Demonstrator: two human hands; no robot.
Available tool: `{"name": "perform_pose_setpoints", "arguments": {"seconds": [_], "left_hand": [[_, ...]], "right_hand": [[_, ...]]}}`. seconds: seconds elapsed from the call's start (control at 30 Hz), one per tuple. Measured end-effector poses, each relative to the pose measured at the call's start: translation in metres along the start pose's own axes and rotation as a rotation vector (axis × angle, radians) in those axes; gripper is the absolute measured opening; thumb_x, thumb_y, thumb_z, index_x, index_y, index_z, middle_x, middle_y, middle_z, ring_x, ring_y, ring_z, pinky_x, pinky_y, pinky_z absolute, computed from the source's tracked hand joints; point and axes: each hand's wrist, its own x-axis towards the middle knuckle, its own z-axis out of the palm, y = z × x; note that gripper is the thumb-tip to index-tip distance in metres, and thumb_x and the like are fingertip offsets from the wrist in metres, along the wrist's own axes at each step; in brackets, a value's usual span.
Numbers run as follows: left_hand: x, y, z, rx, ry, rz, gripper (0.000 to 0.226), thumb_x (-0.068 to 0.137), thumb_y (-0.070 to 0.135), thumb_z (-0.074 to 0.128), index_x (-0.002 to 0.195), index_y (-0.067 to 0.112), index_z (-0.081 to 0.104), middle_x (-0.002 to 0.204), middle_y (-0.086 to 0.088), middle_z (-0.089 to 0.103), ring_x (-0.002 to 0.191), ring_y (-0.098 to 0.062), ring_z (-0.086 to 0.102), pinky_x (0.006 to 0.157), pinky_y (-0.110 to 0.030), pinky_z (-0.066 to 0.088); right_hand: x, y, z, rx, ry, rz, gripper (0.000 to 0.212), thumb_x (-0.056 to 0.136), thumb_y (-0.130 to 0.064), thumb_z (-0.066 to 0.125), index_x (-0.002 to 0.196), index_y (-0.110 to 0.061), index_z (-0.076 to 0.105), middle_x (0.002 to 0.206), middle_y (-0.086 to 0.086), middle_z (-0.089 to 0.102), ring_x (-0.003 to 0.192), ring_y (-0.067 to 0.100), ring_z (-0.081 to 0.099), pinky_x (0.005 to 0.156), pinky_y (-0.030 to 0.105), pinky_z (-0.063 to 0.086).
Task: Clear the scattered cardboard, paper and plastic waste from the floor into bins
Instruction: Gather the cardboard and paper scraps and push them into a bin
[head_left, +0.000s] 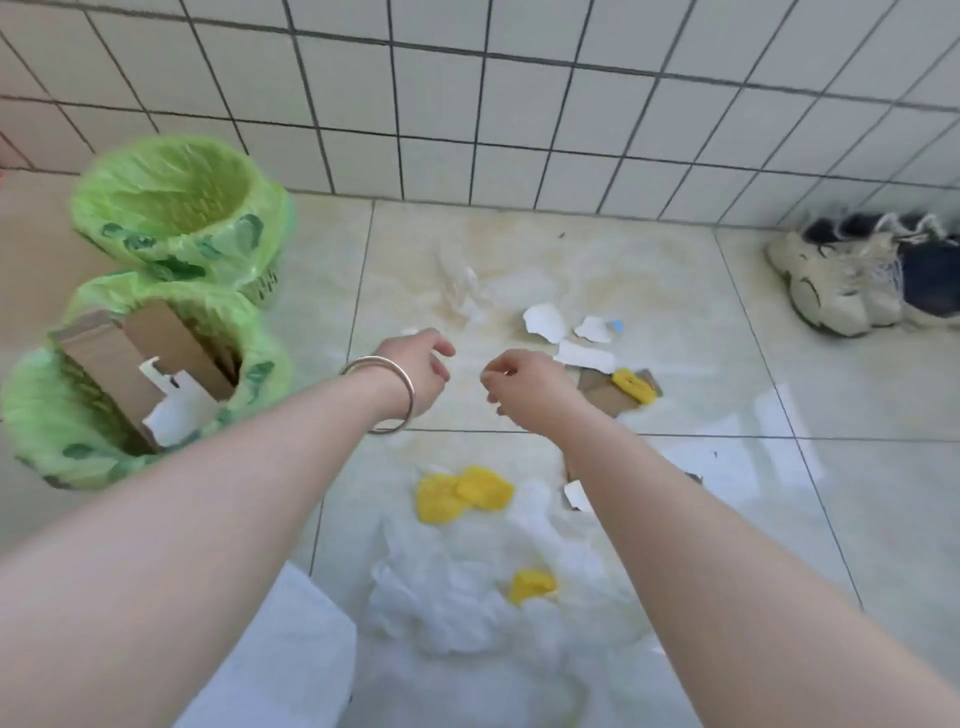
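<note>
Both hands over the litter, nothing held.

Far bin (176, 208) looks empty; near bin (140, 384) holds cardboard and paper. Left hand (415, 371) and right hand (524, 389) hang loosely curled and empty; paper scraps (545, 322) lie just beyond the right, the nearer hand.

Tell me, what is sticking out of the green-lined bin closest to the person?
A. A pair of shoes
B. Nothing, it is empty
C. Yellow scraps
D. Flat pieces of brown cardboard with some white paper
D: the nearer bin has brown cardboard pieces standing in it with white paper beside them, while the farther bin shows only its green liner.
</note>
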Motion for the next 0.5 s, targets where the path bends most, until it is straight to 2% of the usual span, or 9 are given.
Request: {"name": "perform_pose_setpoints", "arguments": {"seconds": [0.07, 0.13, 0.2, 0.3, 0.37, 0.5], "left_hand": [[0.002, 0.012, 0.034, 0.012, -0.084, 0.044, 0.038, 0.088, 0.003, 0.046, 0.121, 0.020, 0.054, 0.106, 0.001, 0.067, 0.089, -0.015, 0.058, 0.062, -0.021, 0.042], [0.006, 0.013, 0.063, 0.024, -0.144, 0.047, 0.038, 0.089, 0.002, 0.047, 0.120, 0.021, 0.055, 0.105, 0.004, 0.065, 0.089, -0.015, 0.056, 0.069, -0.021, 0.041], [0.010, 0.008, 0.090, 0.021, -0.181, 0.029, 0.037, 0.089, 0.001, 0.046, 0.119, 0.021, 0.056, 0.105, 0.004, 0.065, 0.089, -0.015, 0.056, 0.071, -0.021, 0.041], [0.016, -0.001, 0.126, -0.052, -0.203, -0.004, 0.036, 0.088, -0.002, 0.047, 0.114, 0.019, 0.060, 0.097, 0.004, 0.062, 0.089, -0.017, 0.059, 0.060, -0.021, 0.041], [0.021, -0.006, 0.147, -0.084, -0.227, -0.023, 0.037, 0.087, -0.004, 0.045, 0.112, 0.018, 0.061, 0.093, 0.003, 0.062, 0.090, -0.017, 0.062, 0.055, -0.020, 0.039], [0.032, -0.010, 0.176, -0.078, -0.273, -0.019, 0.035, 0.086, -0.002, 0.046, 0.107, 0.019, 0.064, 0.096, 0.002, 0.065, 0.088, -0.016, 0.061, 0.072, -0.021, 0.042]], "right_hand": [[0.000, 0.041, -0.016, 0.083, 0.074, 0.090, 0.014, 0.088, -0.027, 0.048, 0.082, -0.021, 0.059, 0.100, 0.008, 0.070, 0.099, 0.029, 0.065, 0.085, 0.042, 0.052], [-0.001, 0.080, -0.024, 0.185, 0.150, 0.186, 0.020, 0.088, -0.026, 0.048, 0.069, -0.024, 0.054, 0.083, 0.003, 0.068, 0.088, 0.027, 0.065, 0.075, 0.038, 0.053], [-0.003, 0.115, -0.025, 0.255, 0.190, 0.300, 0.019, 0.088, -0.020, 0.047, 0.072, -0.018, 0.055, 0.070, -0.001, 0.062, 0.079, 0.025, 0.063, 0.069, 0.033, 0.052], [-0.002, 0.164, -0.014, 0.309, 0.206, 0.429, 0.015, 0.086, -0.019, 0.047, 0.079, -0.013, 0.058, 0.081, 0.007, 0.066, 0.095, 0.032, 0.065, 0.086, 0.043, 0.052], [0.001, 0.188, -0.003, 0.305, 0.198, 0.471, 0.017, 0.086, -0.021, 0.047, 0.083, -0.011, 0.061, 0.094, 0.011, 0.069, 0.100, 0.032, 0.064, 0.089, 0.047, 0.053], [0.009, 0.214, 0.010, 0.259, 0.188, 0.479, 0.018, 0.088, -0.020, 0.045, 0.076, -0.021, 0.058, 0.103, 0.010, 0.068, 0.098, 0.029, 0.064, 0.083, 0.040, 0.052]]}}
